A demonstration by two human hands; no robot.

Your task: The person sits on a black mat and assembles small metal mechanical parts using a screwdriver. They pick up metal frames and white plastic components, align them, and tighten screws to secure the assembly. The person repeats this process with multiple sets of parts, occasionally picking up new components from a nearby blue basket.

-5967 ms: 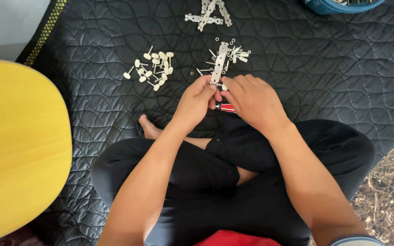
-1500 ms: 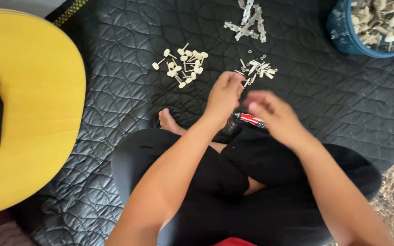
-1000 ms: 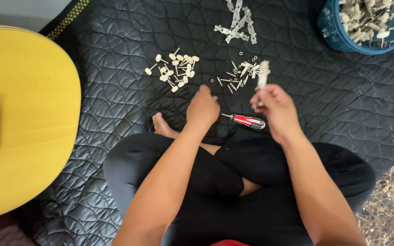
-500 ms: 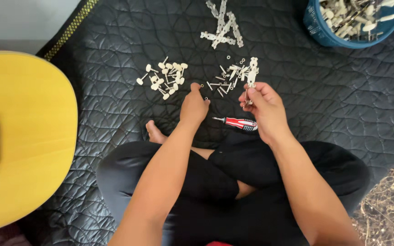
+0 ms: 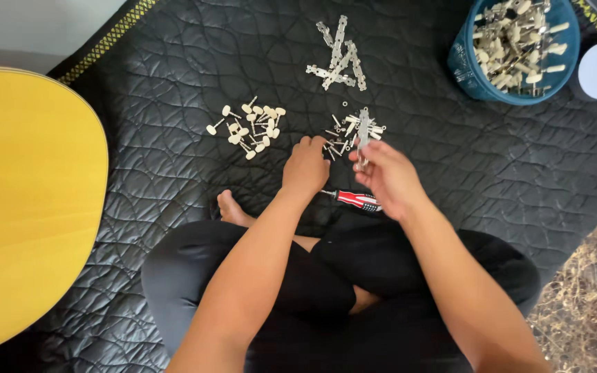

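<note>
Near the frame's centre, the right hand (image 5: 388, 176) is pinching a metal tuner plate (image 5: 363, 135); the left hand (image 5: 305, 166), fingers curled, is touching small screws (image 5: 333, 144), which could scatter across the quilted mat (image 5: 174, 83).

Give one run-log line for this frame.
left hand: on small metal parts | right hand: holds metal strip | screwdriver: on mat

Right hand (image 5: 390, 178) lifted metal strip (image 5: 363, 132) off quilt; left hand (image 5: 307, 166) reached into small-parts pile (image 5: 343, 135).
</note>
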